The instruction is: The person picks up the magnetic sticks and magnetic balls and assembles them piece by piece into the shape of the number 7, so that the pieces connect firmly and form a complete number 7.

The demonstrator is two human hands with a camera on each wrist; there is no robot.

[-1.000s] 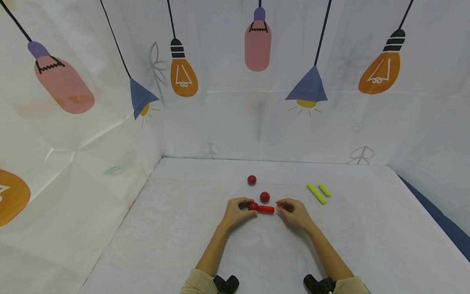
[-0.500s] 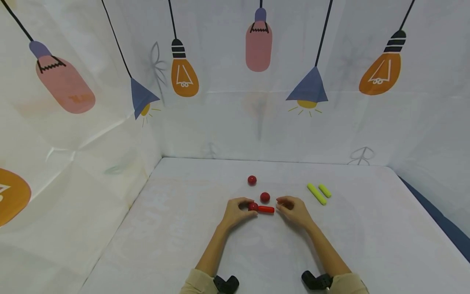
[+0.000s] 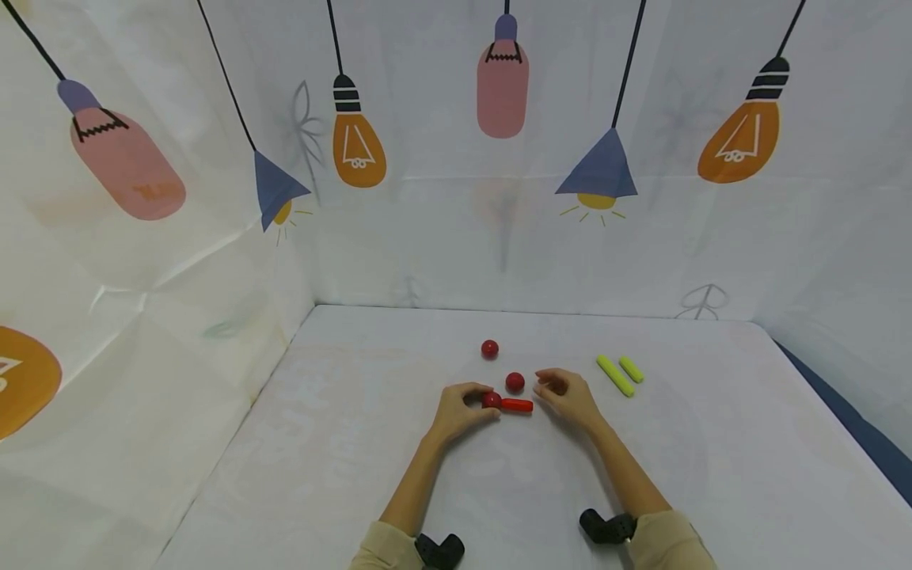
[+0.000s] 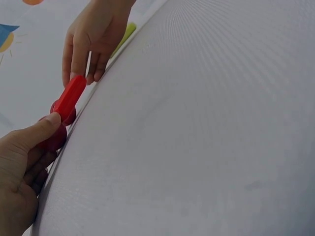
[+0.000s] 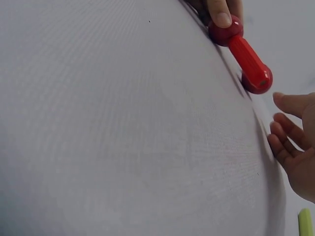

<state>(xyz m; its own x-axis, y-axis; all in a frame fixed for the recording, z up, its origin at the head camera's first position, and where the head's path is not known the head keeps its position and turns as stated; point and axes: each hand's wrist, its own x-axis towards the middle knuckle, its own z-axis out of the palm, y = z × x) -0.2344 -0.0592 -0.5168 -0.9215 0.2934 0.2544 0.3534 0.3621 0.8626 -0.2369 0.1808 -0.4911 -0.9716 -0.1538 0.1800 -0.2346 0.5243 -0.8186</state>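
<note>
My left hand (image 3: 452, 413) pinches a red ball (image 3: 492, 400) between thumb and fingers. From that ball a short red rod (image 3: 517, 405) sticks out to the right, its end joined to or touching the ball. In the right wrist view the rod (image 5: 248, 59) shows a free end with a small dark hole. My right hand (image 3: 572, 398) hovers just right of that end, fingers loosely bent and holding nothing; a gap separates the fingertips and rod in the right wrist view. A second red ball (image 3: 515, 382) lies just beyond the rod.
Farther back on the white table (image 3: 356, 475) lies another red ball (image 3: 489, 349). Two yellow-green rods, one longer (image 3: 615, 375) and one shorter (image 3: 631, 369), lie to the right of my right hand. A white sheet printed with lamps (image 3: 456, 237) hangs behind the table.
My right hand has shifted slightly forward, away from me, beside the second ball. My left hand still grips the ball with the rod in the same place.
</note>
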